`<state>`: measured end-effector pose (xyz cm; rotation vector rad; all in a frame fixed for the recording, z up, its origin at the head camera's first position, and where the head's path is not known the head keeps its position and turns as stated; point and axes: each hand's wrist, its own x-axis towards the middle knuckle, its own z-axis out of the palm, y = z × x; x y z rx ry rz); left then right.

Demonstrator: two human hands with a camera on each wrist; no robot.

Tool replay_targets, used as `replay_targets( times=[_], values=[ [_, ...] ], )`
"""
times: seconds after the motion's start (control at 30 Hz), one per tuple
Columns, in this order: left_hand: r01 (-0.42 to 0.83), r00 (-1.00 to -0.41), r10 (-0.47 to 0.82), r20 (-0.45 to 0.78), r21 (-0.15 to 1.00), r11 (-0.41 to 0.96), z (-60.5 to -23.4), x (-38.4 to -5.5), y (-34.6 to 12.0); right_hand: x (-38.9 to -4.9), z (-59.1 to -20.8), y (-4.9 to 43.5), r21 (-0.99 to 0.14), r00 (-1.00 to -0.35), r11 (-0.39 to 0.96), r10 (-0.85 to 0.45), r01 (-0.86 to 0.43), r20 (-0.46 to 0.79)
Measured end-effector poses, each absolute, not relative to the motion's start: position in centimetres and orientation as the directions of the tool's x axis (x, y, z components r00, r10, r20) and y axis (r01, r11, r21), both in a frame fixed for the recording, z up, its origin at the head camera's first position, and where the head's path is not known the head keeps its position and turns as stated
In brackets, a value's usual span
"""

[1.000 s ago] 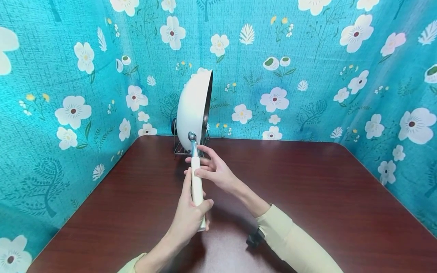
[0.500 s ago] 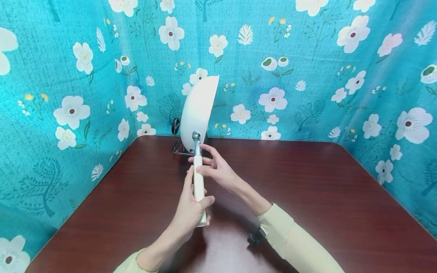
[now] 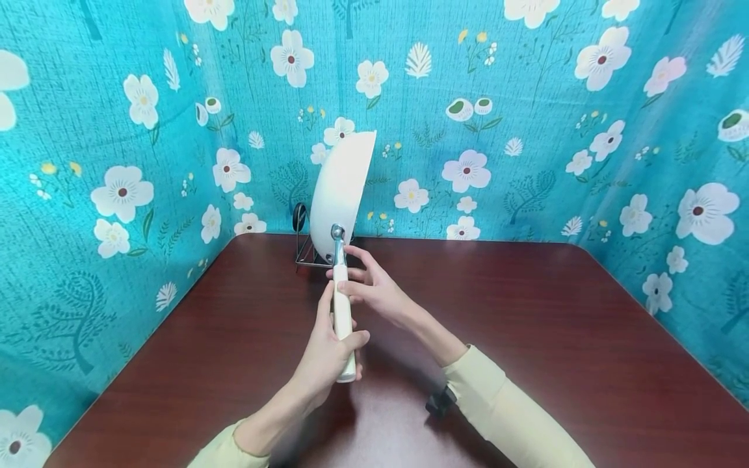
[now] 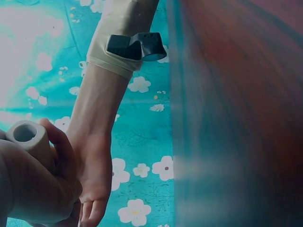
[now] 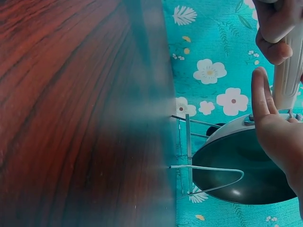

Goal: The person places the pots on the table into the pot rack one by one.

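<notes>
- Nearest us, the left hand (image 3: 328, 354) is wrapped right round the butt end of the pan's cream handle (image 3: 341, 312), thumb over the top, fingers curled underneath. The left wrist view confirms it, with the round end of the handle (image 4: 26, 134) poking out of the fist.
- A little further up, the right hand (image 3: 374, 289) is mostly straight-fingered, fingertips laid against the handle just below the metal neck. It steadies rather than grasps.
- Beyond the hands, the white pan (image 3: 342, 188) stands on edge, dark inside facing right, its lower rim down in the wire rack (image 3: 307, 250) at the back of the brown table (image 3: 526, 325).
- The right wrist view shows the rack's wire loop (image 5: 208, 177) running alongside the pan's dark bowl (image 5: 236, 170); whether the rim sits fully between the wires, I cannot tell.
- My read for doing this well: keep the left grip firm, since all the weight hangs out at the far end, and let the right fingertips only guide the tilt.
- Keep the handle in line with the rack slot; a twist could catch the rim on a wire or tip the light rack against the flowered curtain (image 3: 526, 130).
</notes>
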<state>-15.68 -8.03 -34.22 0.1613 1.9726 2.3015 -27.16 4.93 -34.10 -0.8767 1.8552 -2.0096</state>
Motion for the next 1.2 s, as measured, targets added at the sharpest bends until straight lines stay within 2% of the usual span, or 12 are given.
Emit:
replay_targets(
  times=[0.13, 0.37, 0.47, 0.8, 1.03, 1.2],
  values=[
    [-0.009, -0.986, 0.166, 0.012, 0.992, -0.125, -34.2, -15.8, -8.2, -27.1, -34.0, 5.2, -0.972, -0.785, -0.1, -0.574, -0.213, 0.231],
    [0.104, -0.982, 0.168, 0.082, 0.986, 0.127, -34.5, -16.4, -9.0, -26.4, -33.4, 6.3, -0.908, -0.811, 0.189, -0.542, -0.374, 0.221],
    [0.109, -0.98, 0.186, 0.071, 0.973, 0.203, -34.7, -16.5, -9.4, -26.0, -33.3, 6.6, -0.873, -0.815, 0.254, -0.53, -0.417, 0.235],
    [0.079, -0.965, 0.263, 0.003, 0.957, 0.279, -34.3, -17.4, -9.9, -26.0, -33.3, 7.1, -0.826, -0.834, 0.324, -0.476, -0.461, 0.279],
    [0.099, -0.979, 0.194, 0.06, 0.976, 0.196, -35.2, -18.9, -10.2, -26.3, -34.0, 6.7, -0.822, -0.833, 0.333, -0.482, -0.462, 0.273],
    [0.13, -0.976, 0.206, 0.071, 0.949, 0.287, -35.7, -19.1, -9.9, -26.3, -34.1, 6.5, -0.831, -0.859, 0.344, -0.435, -0.437, 0.271]
  ],
)
